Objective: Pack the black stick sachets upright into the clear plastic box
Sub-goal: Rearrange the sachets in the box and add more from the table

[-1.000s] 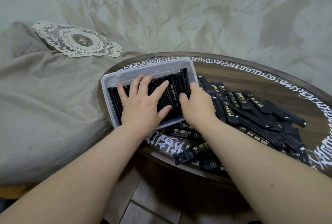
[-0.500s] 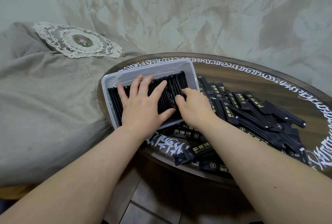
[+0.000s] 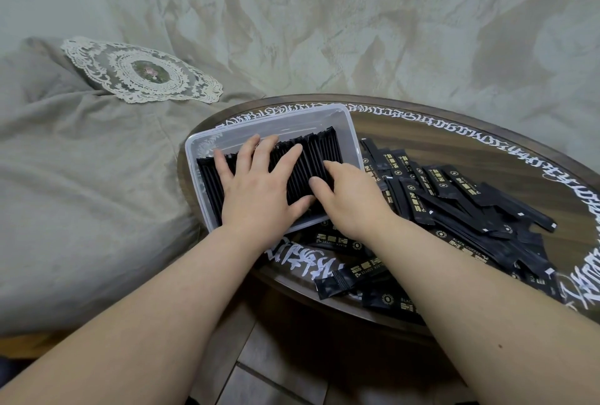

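Observation:
A clear plastic box (image 3: 276,118) sits at the left edge of a round table, holding a row of black stick sachets (image 3: 319,156) standing on edge. My left hand (image 3: 259,187) lies flat with spread fingers on top of that row, pressing it. My right hand (image 3: 347,196) is at the row's right end, fingers straight against the sachets, over the box's right wall. A loose heap of black sachets (image 3: 461,206) with gold print lies on the table to the right of the box.
The round dark table (image 3: 454,131) has white lettering round its rim; several sachets (image 3: 350,278) lie near its front edge. A grey cushion with a lace doily (image 3: 143,71) is at the left. Tiled floor shows below.
My right hand has moved left from the box's right wall onto the end of the sachet row, closing towards my left hand. My left hand stays pressed on the row.

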Demonstrator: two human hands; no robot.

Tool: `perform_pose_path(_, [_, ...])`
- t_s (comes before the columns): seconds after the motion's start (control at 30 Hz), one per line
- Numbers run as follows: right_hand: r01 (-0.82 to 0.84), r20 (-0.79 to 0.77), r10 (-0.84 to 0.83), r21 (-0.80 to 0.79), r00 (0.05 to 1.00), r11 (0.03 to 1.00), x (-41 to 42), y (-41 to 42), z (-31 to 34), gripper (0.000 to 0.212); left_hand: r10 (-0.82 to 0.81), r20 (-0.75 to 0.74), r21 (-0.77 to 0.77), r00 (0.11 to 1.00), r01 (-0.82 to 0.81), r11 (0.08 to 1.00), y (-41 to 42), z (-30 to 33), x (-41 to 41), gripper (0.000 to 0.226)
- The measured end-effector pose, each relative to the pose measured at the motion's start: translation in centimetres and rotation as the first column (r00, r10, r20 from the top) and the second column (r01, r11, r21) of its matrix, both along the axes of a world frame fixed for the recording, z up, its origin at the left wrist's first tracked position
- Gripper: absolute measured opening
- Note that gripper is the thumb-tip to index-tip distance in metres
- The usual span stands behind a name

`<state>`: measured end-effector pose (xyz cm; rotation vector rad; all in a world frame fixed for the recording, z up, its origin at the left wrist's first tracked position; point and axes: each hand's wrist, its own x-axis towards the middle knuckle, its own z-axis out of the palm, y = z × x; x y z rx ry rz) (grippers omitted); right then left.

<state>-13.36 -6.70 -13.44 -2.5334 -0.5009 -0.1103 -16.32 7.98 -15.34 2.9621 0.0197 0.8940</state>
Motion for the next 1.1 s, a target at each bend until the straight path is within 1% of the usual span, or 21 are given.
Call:
perform_pose_path(0.1, [0.011,0.017,-0.010,-0.055,1.000,0.998,0.17,0.14,0.03,0.032,0.001,0.006,0.003,1.000,-0.001,1.000,0.10,-0.01,0.03,0.079])
perform_pose_path(0.2, [0.059,0.079,-0.055,-0.050,0.995,0.997,0.20,0.23,-0.10,0.028,0.006,0.001,-0.001,1.000,-0.006,1.000,0.10,0.05,0.02,0.079])
perform_pose_path(0.3, [0.078,0.093,-0.079,0.012,0.993,0.997,-0.16,-0.11,-0.12,0.041,0.008,-0.001,0.003,1.000,-0.008,1.000,0.15,0.02,0.01,0.079])
perform_pose_path(0.37, [0.073,0.084,-0.077,0.055,0.993,0.996,-0.45,-0.40,-0.17,0.044,0.008,0.001,0.008,1.000,-0.008,1.000,0.18,0.00,0.02,0.078])
perform_pose_path(0.6, [0.073,0.148,-0.069,-0.020,0.987,0.997,-0.25,-0.13,-0.56,0.037,0.013,-0.004,-0.003,1.000,-0.013,1.000,0.17,0.07,-0.02,0.083])
perform_pose_path(0.73, [0.042,0.120,-0.042,0.004,0.992,0.999,-0.32,-0.38,-0.59,0.044,0.025,-0.007,0.004,1.000,-0.025,1.000,0.03,0.11,-0.08,0.089])
perform_pose_path(0.8, [0.026,0.110,-0.024,-0.011,0.994,1.000,-0.34,-0.63,-0.61,0.050,0.027,-0.022,0.006,0.999,-0.027,1.000,-0.15,0.14,-0.06,0.093])
perform_pose_path(0.9, [0.023,0.122,-0.016,-0.055,0.992,0.998,-0.23,-0.65,-0.64,0.053,0.022,-0.049,0.005,0.999,-0.022,1.000,-0.21,0.28,-0.02,0.096])
perform_pose_path(0.97, [0.023,0.124,-0.015,-0.063,0.992,0.998,-0.20,-0.56,-0.65,0.053,0.015,-0.058,-0.006,0.998,-0.015,1.000,-0.01,0.34,-0.01,0.095])
perform_pose_path(1.1, [0.017,0.124,-0.012,-0.034,0.992,0.999,-0.28,-0.74,-0.72,0.057,-0.024,-0.055,0.003,0.998,0.024,1.000,0.63,0.51,-0.06,0.087])
